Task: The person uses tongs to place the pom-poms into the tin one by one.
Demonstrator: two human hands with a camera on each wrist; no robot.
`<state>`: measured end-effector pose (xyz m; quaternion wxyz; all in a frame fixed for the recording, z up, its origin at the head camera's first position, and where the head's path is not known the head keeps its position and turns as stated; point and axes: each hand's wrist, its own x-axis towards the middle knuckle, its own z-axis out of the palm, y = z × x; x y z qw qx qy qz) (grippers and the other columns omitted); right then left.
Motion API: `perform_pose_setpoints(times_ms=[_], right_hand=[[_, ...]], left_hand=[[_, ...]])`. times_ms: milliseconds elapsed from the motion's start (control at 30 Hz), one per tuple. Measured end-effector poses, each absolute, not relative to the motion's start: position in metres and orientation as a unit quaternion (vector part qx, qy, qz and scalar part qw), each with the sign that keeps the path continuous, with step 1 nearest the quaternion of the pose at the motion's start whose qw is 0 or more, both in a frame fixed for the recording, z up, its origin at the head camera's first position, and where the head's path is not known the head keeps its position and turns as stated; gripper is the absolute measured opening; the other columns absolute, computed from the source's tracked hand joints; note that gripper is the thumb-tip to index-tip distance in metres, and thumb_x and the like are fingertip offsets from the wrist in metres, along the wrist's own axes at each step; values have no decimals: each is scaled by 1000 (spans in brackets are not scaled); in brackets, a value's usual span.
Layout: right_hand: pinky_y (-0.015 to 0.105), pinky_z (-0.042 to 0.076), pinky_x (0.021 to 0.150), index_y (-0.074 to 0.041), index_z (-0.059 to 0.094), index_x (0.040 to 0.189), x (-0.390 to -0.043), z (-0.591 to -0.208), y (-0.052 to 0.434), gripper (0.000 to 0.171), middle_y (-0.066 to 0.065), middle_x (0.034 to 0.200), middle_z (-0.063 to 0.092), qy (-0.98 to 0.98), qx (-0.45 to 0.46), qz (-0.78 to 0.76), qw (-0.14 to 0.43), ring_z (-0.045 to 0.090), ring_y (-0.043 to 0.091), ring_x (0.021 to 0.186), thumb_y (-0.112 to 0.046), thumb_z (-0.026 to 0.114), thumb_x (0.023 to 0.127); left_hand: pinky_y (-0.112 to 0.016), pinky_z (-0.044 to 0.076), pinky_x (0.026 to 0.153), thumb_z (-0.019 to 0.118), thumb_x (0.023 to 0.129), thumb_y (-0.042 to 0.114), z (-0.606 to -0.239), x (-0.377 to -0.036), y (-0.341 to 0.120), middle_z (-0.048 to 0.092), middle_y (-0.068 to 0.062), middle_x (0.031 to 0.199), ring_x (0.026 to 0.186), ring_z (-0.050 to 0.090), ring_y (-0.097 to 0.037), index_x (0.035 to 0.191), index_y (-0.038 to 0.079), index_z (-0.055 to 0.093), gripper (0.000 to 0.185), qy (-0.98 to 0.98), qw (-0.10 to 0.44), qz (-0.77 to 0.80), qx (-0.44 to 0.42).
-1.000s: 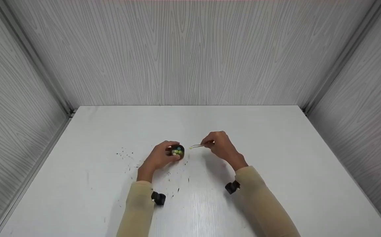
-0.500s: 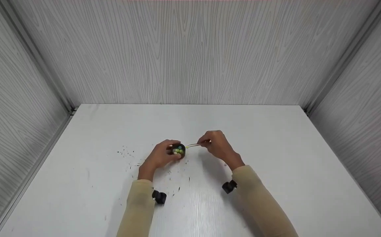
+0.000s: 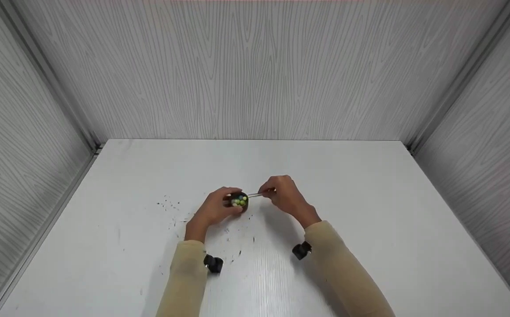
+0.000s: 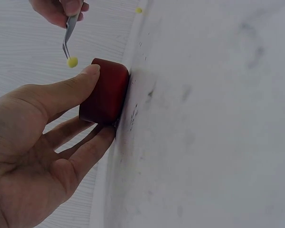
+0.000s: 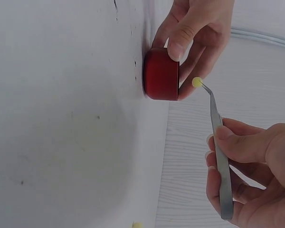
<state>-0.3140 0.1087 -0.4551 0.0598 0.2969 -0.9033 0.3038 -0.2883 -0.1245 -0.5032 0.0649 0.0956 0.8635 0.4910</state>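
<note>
- left hand [image 3: 214, 208] grips small red cup [image 4: 104, 91] on white table [image 3: 369, 220], thumb and fingers curled around its sides
- cup holds green, yellow, blue beads [image 3: 238, 201]
- tweezers [image 5: 217, 142] pinch 1 yellow bead [image 5: 196, 82] just above cup rim
- right hand [image 3: 283, 195] pinches tweezers, fingers curled
- 1 loose yellow bead [image 4: 138, 10] lies on table, apart

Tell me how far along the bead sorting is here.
Done: several beads already lie in the red cup, steadied by the left hand. In hand: the right hand holds tweezers pinching a yellow bead above it. Left: one loose bead on the table.
</note>
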Motion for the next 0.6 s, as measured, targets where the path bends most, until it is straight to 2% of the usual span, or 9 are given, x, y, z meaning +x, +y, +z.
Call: perform_pose_setpoints(times_ms=[600], right_hand=[[40,63,81,-4,83,97,-315,-466,100,20,13,95,78,-907,289,303,44,73,25,90,9,70,91]], left_hand=[[-53,45,118,77,94,14,-505,-290,-125,59,-14,144,139,56,-39,145,14,59,54,868,59,483,97]])
